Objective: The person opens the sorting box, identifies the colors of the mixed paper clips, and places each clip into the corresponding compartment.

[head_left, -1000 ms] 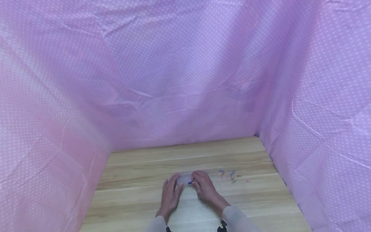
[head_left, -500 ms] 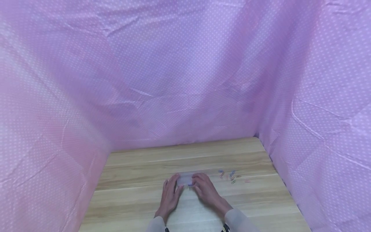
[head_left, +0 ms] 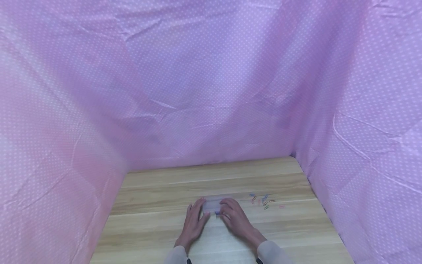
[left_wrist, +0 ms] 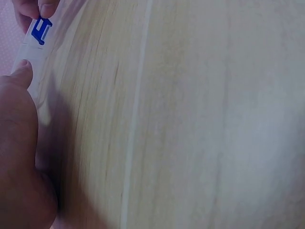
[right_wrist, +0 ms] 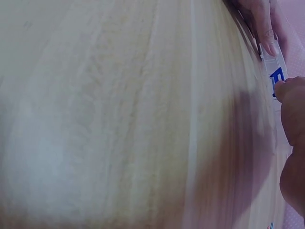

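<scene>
Both hands' grip stays pinching the clear box (head_left: 212,205) (blue latch (head_left: 217,213) nearer now).

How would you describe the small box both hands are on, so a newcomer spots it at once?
On the wooden table walled by pink dotted cloth, look near the middle, where the left hand and right hand meet. Between them lies a flat clear plastic box. Unlike the loose coloured paper clips to its right, it is see-through with a blue latch.

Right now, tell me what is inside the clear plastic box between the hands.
Nothing inside the clear box can be made out: the left hand and right hand cover its ends. Only its blue latch shows. Paper clips lie outside on the table.
</scene>
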{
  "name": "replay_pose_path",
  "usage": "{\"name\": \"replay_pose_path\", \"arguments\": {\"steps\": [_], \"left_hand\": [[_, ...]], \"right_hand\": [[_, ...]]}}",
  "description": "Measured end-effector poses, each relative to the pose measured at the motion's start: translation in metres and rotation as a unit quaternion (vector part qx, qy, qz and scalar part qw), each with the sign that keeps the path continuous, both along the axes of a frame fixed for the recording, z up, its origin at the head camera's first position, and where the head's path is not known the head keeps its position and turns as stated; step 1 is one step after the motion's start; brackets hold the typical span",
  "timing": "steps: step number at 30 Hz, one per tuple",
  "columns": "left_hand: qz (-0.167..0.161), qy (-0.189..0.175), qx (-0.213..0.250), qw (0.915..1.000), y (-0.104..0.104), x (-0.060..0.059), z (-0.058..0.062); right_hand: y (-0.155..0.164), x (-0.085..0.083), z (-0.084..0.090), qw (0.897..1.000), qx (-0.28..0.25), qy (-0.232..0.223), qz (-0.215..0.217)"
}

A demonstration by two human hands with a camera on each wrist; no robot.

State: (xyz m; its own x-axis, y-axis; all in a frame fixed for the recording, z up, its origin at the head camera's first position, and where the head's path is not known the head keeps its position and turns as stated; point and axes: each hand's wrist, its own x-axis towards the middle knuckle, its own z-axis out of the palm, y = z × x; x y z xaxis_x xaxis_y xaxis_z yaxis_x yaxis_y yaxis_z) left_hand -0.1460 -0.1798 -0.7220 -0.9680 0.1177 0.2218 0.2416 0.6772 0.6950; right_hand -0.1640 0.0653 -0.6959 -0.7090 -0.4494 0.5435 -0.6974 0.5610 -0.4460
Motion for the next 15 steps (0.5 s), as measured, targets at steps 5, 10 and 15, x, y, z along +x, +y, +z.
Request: {"name": "replay_pose_path", "arguments": {"steps": [5,10,15], "left_hand": [[-0.002,0.005,0.000,1.0000,-0.0012,-0.0004,-0.0018],[-0.008,0.018,0.001,0.9998,-0.0017,0.0003,-0.0007],[-0.010,0.024,-0.001,0.9997,-0.0020,0.0020,-0.0016]], "right_hand": [[0.0028,0.0019,-0.0003,1.000,0.007,0.019,0.007],[0.0041,0.0040,-0.0041,0.999,0.033,0.038,-0.004],[0.0050,0.0088,-0.0056,0.997,0.067,0.040,-0.016]]}}
